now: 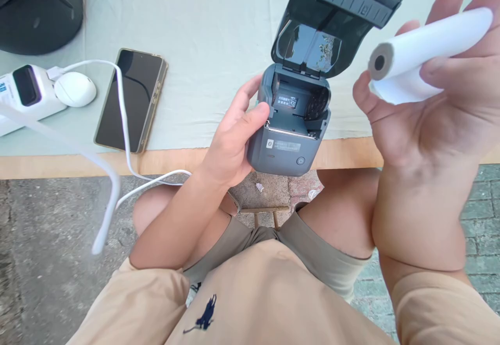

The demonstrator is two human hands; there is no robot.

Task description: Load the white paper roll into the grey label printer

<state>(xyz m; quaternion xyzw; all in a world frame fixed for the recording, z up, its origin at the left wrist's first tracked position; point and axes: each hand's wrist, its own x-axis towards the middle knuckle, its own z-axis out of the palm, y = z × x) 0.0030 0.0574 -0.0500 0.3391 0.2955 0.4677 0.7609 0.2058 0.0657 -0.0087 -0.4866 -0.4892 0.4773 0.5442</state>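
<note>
Two hands split our work: our left hand (234, 137) clamps the small grey plastic label printer (291, 126) at the near table edge, hinged lid open, while our right hand (425, 100) closes around the white paper roll (425, 53), raised at right.

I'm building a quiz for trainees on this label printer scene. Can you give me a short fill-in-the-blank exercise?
1. The printer lid is ____.
2. The right hand holds a roll of white ____.
3. The left hand grips the ____.
4. The phone lies with its dark screen facing ____.

Missing words: open; paper; printer; up
</note>
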